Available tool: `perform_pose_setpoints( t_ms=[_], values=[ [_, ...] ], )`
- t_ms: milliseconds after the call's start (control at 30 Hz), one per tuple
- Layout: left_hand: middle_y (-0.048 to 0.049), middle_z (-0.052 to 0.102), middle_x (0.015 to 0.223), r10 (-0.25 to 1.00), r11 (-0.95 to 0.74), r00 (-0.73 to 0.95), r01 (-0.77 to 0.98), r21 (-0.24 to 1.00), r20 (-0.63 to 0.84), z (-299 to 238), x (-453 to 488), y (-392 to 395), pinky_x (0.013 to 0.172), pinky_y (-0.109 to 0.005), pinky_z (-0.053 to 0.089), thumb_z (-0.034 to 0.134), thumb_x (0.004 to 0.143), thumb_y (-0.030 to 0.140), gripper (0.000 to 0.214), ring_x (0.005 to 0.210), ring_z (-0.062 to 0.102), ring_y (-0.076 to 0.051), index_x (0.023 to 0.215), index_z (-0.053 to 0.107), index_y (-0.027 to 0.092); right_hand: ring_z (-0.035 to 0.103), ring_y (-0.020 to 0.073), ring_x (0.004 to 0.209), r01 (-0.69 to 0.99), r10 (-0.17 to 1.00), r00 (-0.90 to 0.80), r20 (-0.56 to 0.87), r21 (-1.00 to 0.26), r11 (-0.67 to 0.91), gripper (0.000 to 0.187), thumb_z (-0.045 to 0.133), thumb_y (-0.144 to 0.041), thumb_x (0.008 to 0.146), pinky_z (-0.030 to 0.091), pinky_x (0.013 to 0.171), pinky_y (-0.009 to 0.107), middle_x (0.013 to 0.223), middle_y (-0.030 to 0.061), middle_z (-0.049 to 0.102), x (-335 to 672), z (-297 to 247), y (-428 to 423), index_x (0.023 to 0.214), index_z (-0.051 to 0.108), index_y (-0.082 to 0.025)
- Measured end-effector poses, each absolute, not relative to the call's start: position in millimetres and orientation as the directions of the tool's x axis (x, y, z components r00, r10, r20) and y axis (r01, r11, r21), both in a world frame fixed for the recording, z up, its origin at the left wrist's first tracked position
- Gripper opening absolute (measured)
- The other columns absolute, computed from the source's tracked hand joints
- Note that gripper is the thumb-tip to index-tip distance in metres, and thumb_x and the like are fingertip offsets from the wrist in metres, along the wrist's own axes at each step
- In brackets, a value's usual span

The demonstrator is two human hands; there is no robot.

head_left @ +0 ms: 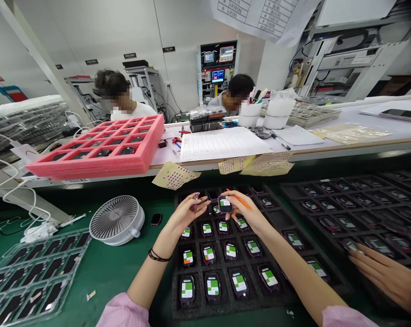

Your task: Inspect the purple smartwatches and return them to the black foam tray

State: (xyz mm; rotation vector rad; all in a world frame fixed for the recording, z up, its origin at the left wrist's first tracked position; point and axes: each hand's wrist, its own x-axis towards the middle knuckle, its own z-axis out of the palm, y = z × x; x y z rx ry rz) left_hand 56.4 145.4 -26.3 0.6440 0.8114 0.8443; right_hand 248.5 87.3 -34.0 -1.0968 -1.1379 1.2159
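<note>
My right hand [244, 211] pinches a small smartwatch [225, 205] with a green-and-white screen, and an orange stick [242, 201] lies across its fingers. My left hand [187, 214] is beside the watch, with a small purple object [194, 203] between its fingers. Both hands are above a black foam tray [188, 312] holding several similar watches in rows. Another person's hand [386, 282] rests at the right on watches in a second black foam tray [328, 193].
A white desk fan [117, 220] stands on the green mat [106, 277] at left, beside a transparent tray [38, 277] of dark items. Across the white bench [362, 122] lie a pink foam tray [96, 145] and printed sheets [222, 144]. Two co-workers [123, 95] sit beyond it.
</note>
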Motion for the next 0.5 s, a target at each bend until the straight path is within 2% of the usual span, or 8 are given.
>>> perform_pose_setpoints(
  t_ms=[67,167,267,333,400,467,500],
  values=[
    [-0.0123,0.068,0.101,0.846,0.497,0.423,-0.403,0.769,-0.325,-24,56,143,0.089,-0.034,0.051,0.055,0.075,0.003,0.031,0.096,0.068,-0.022,0.104,0.052,0.015,0.062,0.0158,0.048,-0.107,0.999,0.014,0.047,-0.993,0.048,0.032,0.06,-0.044,0.079,0.037,0.038,0.022,0.062,0.0003,0.062,248,-34,87,0.097,0.062,-0.018],
    [-0.0133,0.069,0.098,0.875,0.435,0.404,-0.416,0.799,-0.266,-21,56,139,0.097,-0.04,0.048,0.056,0.072,0.002,0.044,0.101,0.067,-0.024,0.114,0.05,0.012,0.062,0.0156,0.049,-0.104,0.999,0.011,0.049,-0.993,0.049,0.033,0.06,-0.045,0.08,0.037,0.038,0.022,0.065,0.0003,0.061,248,-34,86,0.098,0.061,-0.017],
    [-0.0119,0.07,0.093,0.9,0.385,0.367,-0.417,0.823,-0.235,-21,55,139,0.097,-0.036,0.048,0.058,0.069,0.0,0.049,0.102,0.066,-0.023,0.116,0.05,0.011,0.063,0.0153,0.05,-0.107,0.999,0.009,0.044,-0.993,0.045,0.034,0.06,-0.045,0.08,0.037,0.038,0.021,0.066,0.0001,0.061,247,-34,86,0.099,0.06,-0.017],
    [-0.0122,0.07,0.092,0.892,0.401,0.377,-0.41,0.819,-0.248,-22,55,141,0.089,-0.032,0.052,0.057,0.07,0.001,0.044,0.097,0.068,-0.021,0.113,0.051,0.011,0.063,0.0154,0.05,-0.108,0.999,-0.002,0.043,-0.993,0.042,0.035,0.061,-0.044,0.08,0.037,0.038,0.02,0.065,-0.0005,0.06,247,-35,87,0.1,0.06,-0.017],
    [-0.0119,0.07,0.089,0.861,0.451,0.419,-0.372,0.811,-0.287,-25,54,145,0.069,-0.025,0.054,0.058,0.075,0.01,0.034,0.076,0.069,-0.017,0.108,0.053,0.012,0.064,0.0155,0.051,-0.106,0.999,-0.015,0.048,-0.993,0.046,0.034,0.061,-0.044,0.08,0.038,0.038,0.02,0.067,-0.0008,0.059,248,-35,87,0.101,0.059,-0.017],
    [-0.007,0.068,0.078,0.847,0.45,0.444,-0.304,0.839,-0.294,-28,54,147,0.045,-0.019,0.042,0.062,0.078,0.022,0.028,0.047,0.056,-0.008,0.104,0.055,0.013,0.065,0.0154,0.052,-0.104,0.998,-0.024,0.054,-0.993,0.052,0.033,0.062,-0.043,0.079,0.037,0.037,0.02,0.071,-0.0005,0.058,248,-35,87,0.101,0.058,-0.018],
    [-0.0026,0.064,0.071,0.855,0.414,0.442,-0.269,0.87,-0.27,-29,54,148,0.039,-0.017,0.034,0.066,0.076,0.026,0.031,0.039,0.046,-0.004,0.103,0.056,0.014,0.065,0.0153,0.053,-0.102,0.998,-0.027,0.055,-0.993,0.052,0.033,0.062,-0.042,0.079,0.037,0.037,0.02,0.074,-0.0002,0.059,248,-35,87,0.101,0.058,-0.018]
  ],
)
